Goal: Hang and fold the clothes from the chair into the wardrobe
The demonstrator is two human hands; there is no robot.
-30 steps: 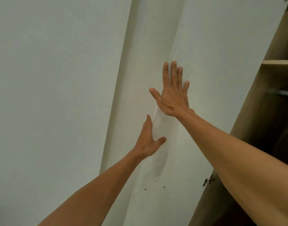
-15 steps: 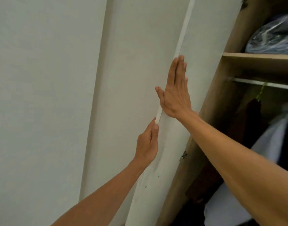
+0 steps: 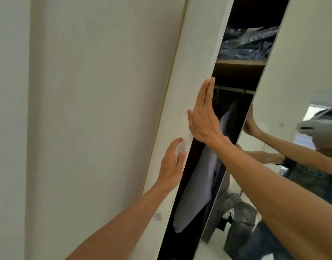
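Both hands flat and open, gripping nothing: right hand (image 3: 203,117) and left hand (image 3: 171,166) press the wardrobe door (image 3: 191,76) edge. Pale hanging garment (image 3: 202,175) just right of them looks soft, light; best taken at the shoulders.

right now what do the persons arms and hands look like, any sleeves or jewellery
Both forearms are bare as far as the frame shows: no sleeve or cuff reaches them. The left hand and right hand wear no gloves, and no rings, bracelets or watch show on the sides facing the camera. The fingernails look short and unpainted. No marks or tattoos are visible.
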